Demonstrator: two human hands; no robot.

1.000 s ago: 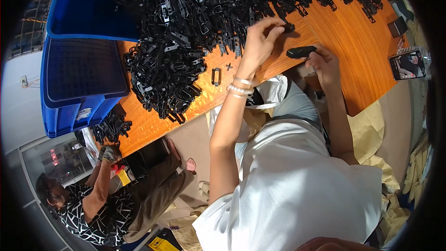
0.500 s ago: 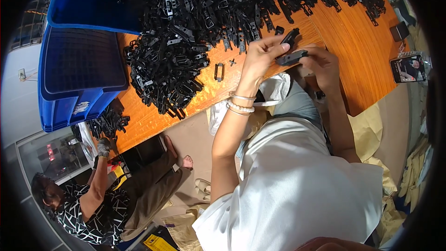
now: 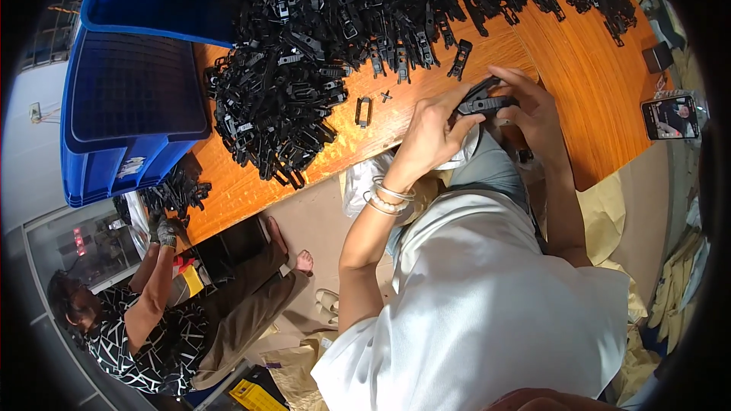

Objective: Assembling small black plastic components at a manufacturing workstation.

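Observation:
Over the table's front edge, my left hand (image 3: 435, 131) and my right hand (image 3: 531, 106) meet, both closed on black plastic parts. One long, narrow black plastic part (image 3: 486, 105) spans from the left fingertips to the right ones. Behind it, a second dark piece slants up between the fingers; fingers cover portions of both. Just beyond my hands, a slim black clip-like part (image 3: 460, 59) lies on the wood. Left of my wrist rest a black rectangular frame (image 3: 363, 112) and a small cross-shaped piece (image 3: 386, 97).
A big heap of black plastic parts (image 3: 274, 106) covers the far and left table (image 3: 609, 106). Blue crates (image 3: 137, 91) stand at the left. A phone (image 3: 670, 117) is at the right edge. Another person (image 3: 145, 320) with gloved hands handles parts at lower left.
My left hand has lowered toward me, bringing its part against the one at my right hand. The clip-like part beyond is now uncovered. The other person's two gloved hands have come together.

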